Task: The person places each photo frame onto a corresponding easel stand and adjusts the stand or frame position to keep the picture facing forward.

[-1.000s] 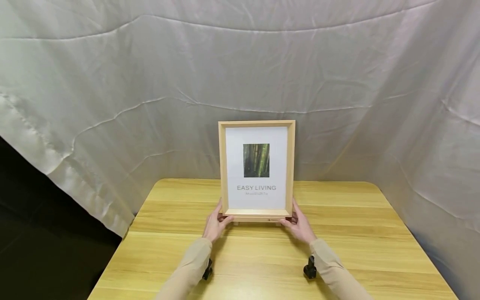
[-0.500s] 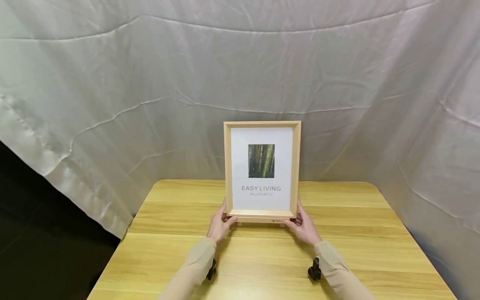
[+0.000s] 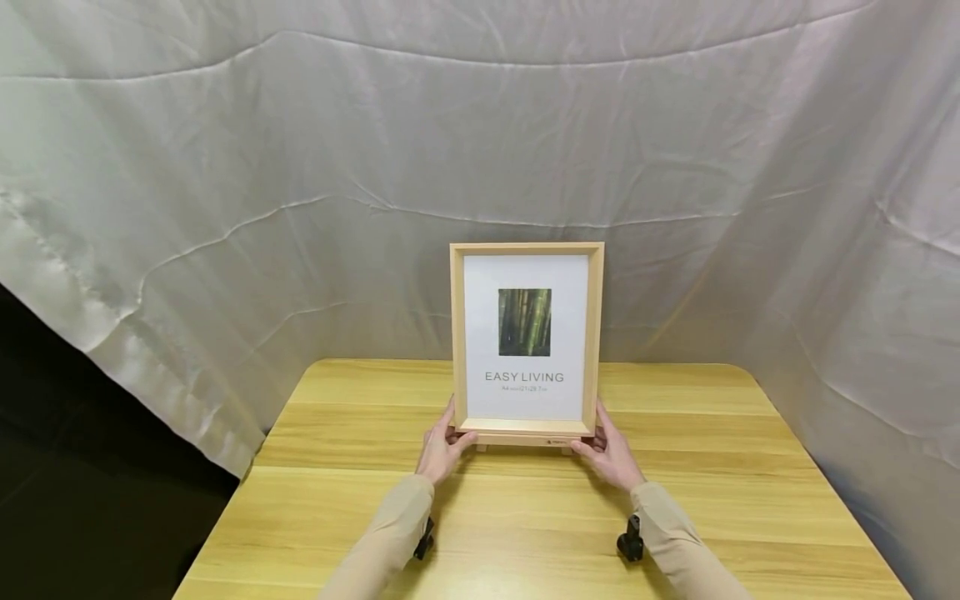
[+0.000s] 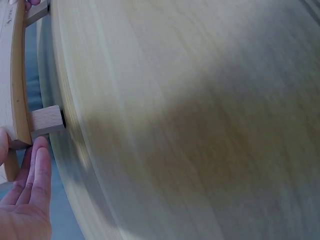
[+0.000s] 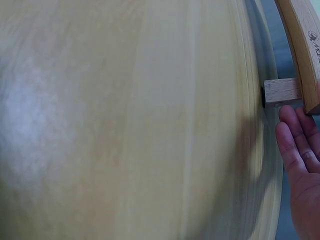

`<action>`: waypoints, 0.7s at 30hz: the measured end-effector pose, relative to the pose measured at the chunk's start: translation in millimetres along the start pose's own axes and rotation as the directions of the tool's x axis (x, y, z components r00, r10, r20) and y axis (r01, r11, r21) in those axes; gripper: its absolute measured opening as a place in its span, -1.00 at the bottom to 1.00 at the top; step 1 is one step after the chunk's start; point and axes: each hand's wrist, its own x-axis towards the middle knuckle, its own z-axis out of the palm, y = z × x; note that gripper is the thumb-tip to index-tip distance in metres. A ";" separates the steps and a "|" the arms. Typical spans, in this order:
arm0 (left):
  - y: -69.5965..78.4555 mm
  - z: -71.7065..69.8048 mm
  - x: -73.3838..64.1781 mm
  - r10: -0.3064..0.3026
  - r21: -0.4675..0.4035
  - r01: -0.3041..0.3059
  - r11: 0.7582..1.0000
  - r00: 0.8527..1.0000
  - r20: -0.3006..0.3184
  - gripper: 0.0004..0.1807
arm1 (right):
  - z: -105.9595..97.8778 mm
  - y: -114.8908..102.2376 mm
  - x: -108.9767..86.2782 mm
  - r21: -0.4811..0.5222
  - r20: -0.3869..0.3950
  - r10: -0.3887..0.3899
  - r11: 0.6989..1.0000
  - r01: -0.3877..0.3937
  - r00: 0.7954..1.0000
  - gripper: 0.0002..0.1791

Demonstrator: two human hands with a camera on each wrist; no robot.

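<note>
A light wooden picture frame (image 3: 527, 333) stands upright, with a small bamboo picture and the words "EASY LIVING" on white. Under it runs the front bar of a small wooden easel (image 3: 521, 439); most of the easel is hidden behind the frame. My left hand (image 3: 441, 448) holds the left end of that bar, thumb in front and fingers beneath and beside it. At the right end, my right hand (image 3: 615, 454) grips in the same way. Short square feet show beneath the bar: the left foot (image 4: 46, 120) in the left wrist view, the right foot (image 5: 281, 92) in the right wrist view.
The easel stands towards the back of a wood-grain table (image 3: 525, 533) with rounded far corners. A grey curtain (image 3: 375, 167) hangs behind and along the sides. A dark gap (image 3: 90, 467) lies beyond the left edge.
Both hands have shifted a little to the right, and the easel and frame have gone with them. Most of this came in the first half second. Both holds look the same.
</note>
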 end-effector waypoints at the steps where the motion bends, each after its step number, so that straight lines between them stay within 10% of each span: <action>1: -0.3 -0.1 0.1 0.001 0.004 -0.001 1.000 1.000 0.001 -0.07 | 0.0 0.3 0.1 -0.006 0.001 -0.002 1.000 0.002 1.000 0.06; 21: -12.3 -31.5 -12.0 0.048 0.116 -0.048 0.992 0.999 0.003 -0.17 | -24.7 -1.5 -4.6 -0.131 0.029 0.052 0.990 -0.048 0.998 0.02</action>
